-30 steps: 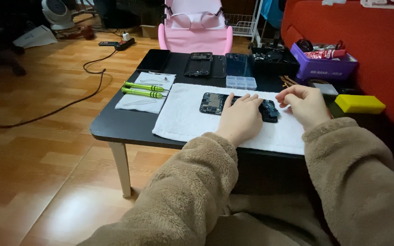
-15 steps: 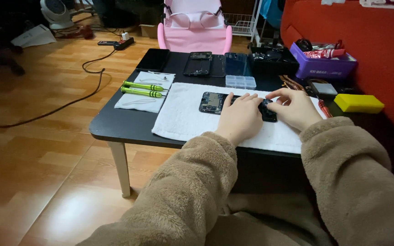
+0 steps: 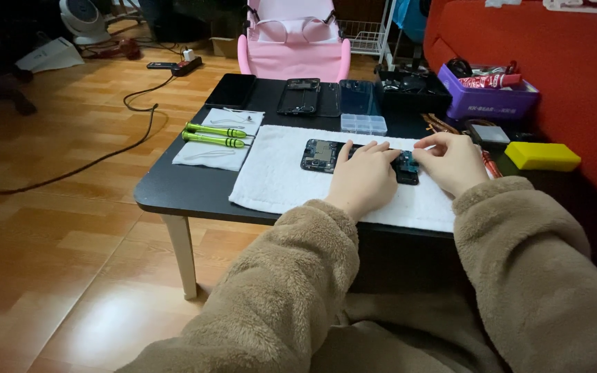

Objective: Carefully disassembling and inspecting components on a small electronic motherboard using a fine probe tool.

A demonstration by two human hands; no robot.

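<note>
An opened phone (image 3: 320, 155) with its circuit boards showing lies on a white towel (image 3: 278, 179) on a low black table (image 3: 174, 190). My left hand (image 3: 364, 177) rests flat on the phone's middle and holds it down. My right hand (image 3: 452, 160) sits at the phone's right end, fingers pinched on a thin light tool whose tip touches the phone. Both arms wear fuzzy tan sleeves.
Two green screwdrivers (image 3: 214, 135) lie on a white cloth at the left. Behind are several dark phone parts (image 3: 298, 95), a clear parts box (image 3: 362, 124), a purple bin (image 3: 486, 100), a yellow block (image 3: 542, 155). A pink chair (image 3: 293, 52) stands behind; a red sofa (image 3: 575, 62) is at the right.
My right hand has shifted left, closer to the phone's right end. My left hand stays on the phone.
</note>
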